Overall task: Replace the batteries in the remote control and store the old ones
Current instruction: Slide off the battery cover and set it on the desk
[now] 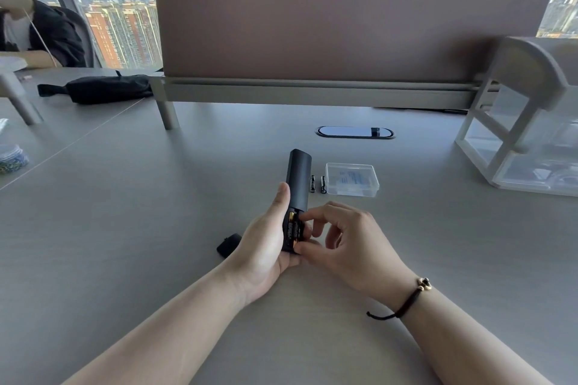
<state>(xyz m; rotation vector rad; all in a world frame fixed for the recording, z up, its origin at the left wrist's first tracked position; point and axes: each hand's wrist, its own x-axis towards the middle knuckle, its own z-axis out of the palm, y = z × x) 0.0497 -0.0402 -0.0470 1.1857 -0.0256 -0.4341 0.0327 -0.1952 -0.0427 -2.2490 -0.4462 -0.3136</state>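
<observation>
My left hand (262,247) grips a black remote control (298,178) back side up over the grey desk. Its battery bay is uncovered, and black-and-gold batteries (294,228) sit inside. My right hand (347,241) has its thumb and fingertips pinched at the batteries in the bay. The remote's black battery cover (228,245) lies on the desk left of my left hand. Two black batteries (317,184) lie side by side right of the remote. Beside them stands a small clear plastic box (352,180), lid on.
A brown desk divider (344,31) runs across the back, with an oval cable port (355,132) before it. A clear drawer unit (531,141) stands at the right. A black pouch (106,89) lies far left, near a seated person (40,31).
</observation>
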